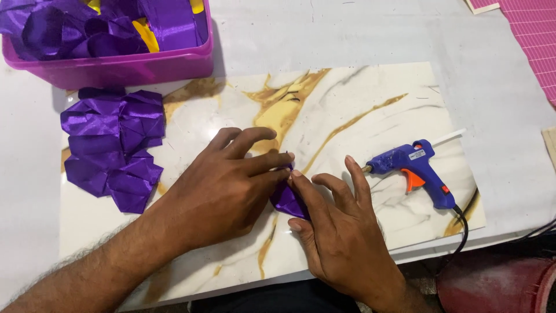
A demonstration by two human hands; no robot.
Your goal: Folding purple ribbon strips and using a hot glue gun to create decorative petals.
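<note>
On the white-and-gold marbled board [359, 98] covering my bench, both grips pinch one small folded piece of shiny purple satin ribbon [286, 200], my left hand [223, 188] at nine o'clock, right hand [341, 235] at five; it looks light, limp, slippery, best held at the fold.

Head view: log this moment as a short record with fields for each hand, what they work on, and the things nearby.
left hand: left hand pressing down on the purple ribbon piece, fingers together
right hand: right hand pinching the same piece at its right edge
surface: marble-patterned board on a white table
left of hands: pile of folded purple ribbon pieces
top left: pink tub holding purple and yellow ribbon
right of hands: blue glue gun, lying untouched, cord attached
</note>
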